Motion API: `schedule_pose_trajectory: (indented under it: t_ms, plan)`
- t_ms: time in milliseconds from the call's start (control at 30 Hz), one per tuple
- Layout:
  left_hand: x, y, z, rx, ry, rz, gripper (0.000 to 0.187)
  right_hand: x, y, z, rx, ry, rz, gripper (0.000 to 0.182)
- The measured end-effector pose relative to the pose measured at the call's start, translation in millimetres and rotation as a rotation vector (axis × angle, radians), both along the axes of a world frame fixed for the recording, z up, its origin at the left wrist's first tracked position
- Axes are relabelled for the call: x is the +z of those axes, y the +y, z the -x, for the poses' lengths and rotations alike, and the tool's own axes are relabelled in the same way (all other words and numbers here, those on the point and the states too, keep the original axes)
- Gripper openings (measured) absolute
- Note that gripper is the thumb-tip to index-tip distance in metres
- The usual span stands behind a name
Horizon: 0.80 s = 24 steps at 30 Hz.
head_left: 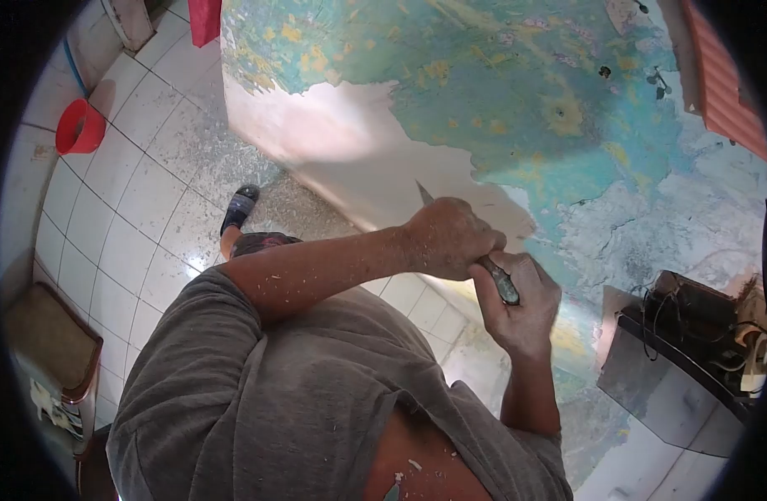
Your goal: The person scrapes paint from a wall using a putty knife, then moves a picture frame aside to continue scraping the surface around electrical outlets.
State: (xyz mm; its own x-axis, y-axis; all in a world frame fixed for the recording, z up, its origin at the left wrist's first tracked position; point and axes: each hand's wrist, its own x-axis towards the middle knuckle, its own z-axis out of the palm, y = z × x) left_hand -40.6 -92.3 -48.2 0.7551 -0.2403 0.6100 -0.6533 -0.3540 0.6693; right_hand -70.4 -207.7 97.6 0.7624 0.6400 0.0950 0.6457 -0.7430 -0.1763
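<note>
Both my hands are wrapped round one scraper [506,288], held in front of a wall [317,125] with peeling paint. Its thin grey blade pokes out past my left hand [454,238], tip close to the pale bare patch. My right hand [521,301] closes round the rear of the dark, worn handle, whose end shows between thumb and fingers. The two hands meet, hiding the middle of the tool. Green and yellow paint [500,100] borders the pale patch with a ragged edge. Small flakes cling to my left forearm.
White floor tiles [150,200] are strewn with paint chips along the wall's foot. A red bucket [80,127] stands far left, a brown-topped chair [54,338] lower left. At right, a dark shelf [684,359] carries cables and items. An orange corrugated piece [726,75] is upper right.
</note>
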Motion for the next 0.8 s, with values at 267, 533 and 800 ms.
schedule_pose_trajectory:
  t_ms: [267,533,800]
  plan:
    - [24,-12,7,-0.097,0.107,-0.112,0.027,17,-24,2,-0.419,0.356,0.046,0.024]
    - [10,4,54,-0.084,-0.03,0.592,0.025,38,-35,9,-0.297,0.3,0.111,0.047]
    - [11,5,67,-0.104,-0.113,0.549,0.03,40,-42,11,-0.206,0.177,0.013,0.035]
